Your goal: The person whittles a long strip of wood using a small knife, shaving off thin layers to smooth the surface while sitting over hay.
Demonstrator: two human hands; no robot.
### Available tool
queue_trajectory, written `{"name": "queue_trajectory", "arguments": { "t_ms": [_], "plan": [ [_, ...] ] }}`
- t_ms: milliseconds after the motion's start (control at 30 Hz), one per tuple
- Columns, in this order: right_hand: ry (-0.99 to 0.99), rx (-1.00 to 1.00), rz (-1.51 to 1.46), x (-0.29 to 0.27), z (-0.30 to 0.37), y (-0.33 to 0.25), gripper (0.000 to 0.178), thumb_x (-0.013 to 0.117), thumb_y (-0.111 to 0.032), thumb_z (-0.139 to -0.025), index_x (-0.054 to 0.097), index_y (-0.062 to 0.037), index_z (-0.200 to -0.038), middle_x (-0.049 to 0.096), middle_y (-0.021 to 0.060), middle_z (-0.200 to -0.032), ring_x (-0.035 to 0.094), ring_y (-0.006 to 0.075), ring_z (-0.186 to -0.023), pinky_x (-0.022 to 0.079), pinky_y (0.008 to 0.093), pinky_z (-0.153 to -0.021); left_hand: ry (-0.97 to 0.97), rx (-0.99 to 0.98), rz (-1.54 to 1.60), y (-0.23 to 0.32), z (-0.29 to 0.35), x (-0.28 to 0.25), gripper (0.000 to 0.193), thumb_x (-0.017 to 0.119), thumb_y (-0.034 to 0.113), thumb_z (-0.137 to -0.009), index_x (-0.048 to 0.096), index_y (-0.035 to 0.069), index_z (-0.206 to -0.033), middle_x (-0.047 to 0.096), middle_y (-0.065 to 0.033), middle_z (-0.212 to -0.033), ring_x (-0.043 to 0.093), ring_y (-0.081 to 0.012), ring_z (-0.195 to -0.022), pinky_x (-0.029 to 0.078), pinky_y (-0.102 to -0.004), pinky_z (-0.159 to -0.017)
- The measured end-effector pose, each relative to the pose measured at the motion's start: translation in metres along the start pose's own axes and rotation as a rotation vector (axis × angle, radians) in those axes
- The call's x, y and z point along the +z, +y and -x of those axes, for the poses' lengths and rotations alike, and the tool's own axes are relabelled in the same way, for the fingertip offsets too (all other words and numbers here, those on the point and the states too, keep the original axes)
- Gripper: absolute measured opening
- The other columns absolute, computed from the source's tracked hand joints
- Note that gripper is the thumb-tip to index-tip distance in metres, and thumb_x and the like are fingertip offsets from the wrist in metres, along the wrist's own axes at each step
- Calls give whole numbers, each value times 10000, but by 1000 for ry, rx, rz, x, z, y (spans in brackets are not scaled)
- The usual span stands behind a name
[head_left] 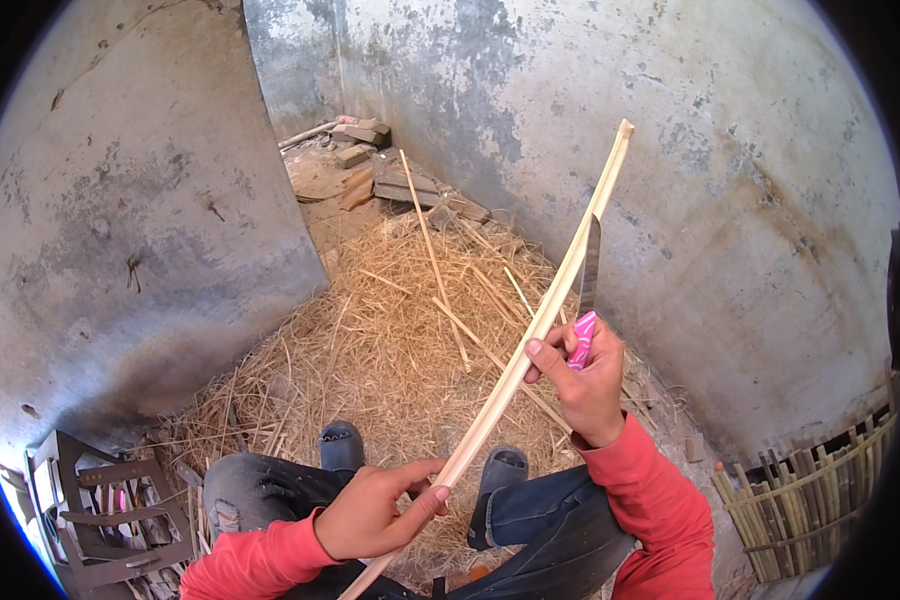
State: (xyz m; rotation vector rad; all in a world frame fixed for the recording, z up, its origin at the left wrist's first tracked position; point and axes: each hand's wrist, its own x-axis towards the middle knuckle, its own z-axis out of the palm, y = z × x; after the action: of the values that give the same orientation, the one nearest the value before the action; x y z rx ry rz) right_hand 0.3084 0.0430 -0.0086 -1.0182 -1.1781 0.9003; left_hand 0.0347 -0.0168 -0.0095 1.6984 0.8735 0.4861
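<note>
A long pale bamboo strip [560, 280] runs from my lap up toward the right wall. My left hand [375, 510] grips its lower part near my knees. My right hand [582, 378] holds a knife with a pink handle [582, 340]; its steel blade [590, 265] lies along the strip's right side, and my right thumb presses against the strip. I sit with both dark sandals [340, 445] resting on the shavings.
A thick heap of straw-like shavings and thin bamboo sticks [410, 330] covers the floor ahead. Bricks and boards [370, 160] lie in the far corner. A woven bamboo basket [810, 500] stands at right, a dark crate [110, 510] at lower left. Grey walls close in.
</note>
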Motion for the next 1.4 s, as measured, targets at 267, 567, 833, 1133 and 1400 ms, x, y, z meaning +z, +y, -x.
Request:
{"name": "queue_trajectory", "arguments": {
  "t_ms": [267, 567, 833, 1133, 1400],
  "plan": [
    [-37, -2, -15, -1, 1, 0, 311, 715, 31, -916, 427, -67, -854, 644, 95, -812, 708, 152, -693, 578, 268, -598, -15, -44, -7, 6, 0, -2, 361, 618, 162, -1032, 609, -33, -1337, 751, -98, -784, 737, -162, -694, 569, -283, -675],
    [-84, 23, -28, -2, 3, 0, 260, 692, 45, -914, 451, -50, -893, 634, 93, -830, 707, 146, -704, 594, 277, -615, -44, -43, -19, 4, 0, -2, 443, 634, 175, -1031, 533, -26, -1413, 750, -107, -814, 727, -146, -720, 561, -291, -698],
    [-310, 164, 54, 21, 19, 0, 277, 704, 34, -922, 444, -59, -897, 653, 111, -845, 710, 157, -710, 596, 286, -618, -47, -23, 444, -15, -3, 15, 646, 515, 144, -1089, 154, 42, -1614, 702, -144, -1060, 694, -162, -823, 568, -305, -750],
    [-151, 63, 221, 11, 8, 0, 274, 660, -271, -1011, 659, 2, -992, 526, -27, -638, 465, 56, -580, 382, 279, -529, 9, -80, 400, -18, 4, 8, 573, 503, 119, -1092, 290, 73, -1623, 648, -49, -915, 451, -37, -595, 396, -209, -546],
    [239, -118, 506, -26, -23, -2, 375, 589, -310, -1064, 608, -27, -819, 429, -43, -615, 376, 65, -575, 305, 296, -515, 52, -74, 475, -18, 18, 1, 544, 546, 67, -1068, 386, 62, -1588, 652, -21, -877, 465, -27, -629, 386, -202, -559]
  ]
}}
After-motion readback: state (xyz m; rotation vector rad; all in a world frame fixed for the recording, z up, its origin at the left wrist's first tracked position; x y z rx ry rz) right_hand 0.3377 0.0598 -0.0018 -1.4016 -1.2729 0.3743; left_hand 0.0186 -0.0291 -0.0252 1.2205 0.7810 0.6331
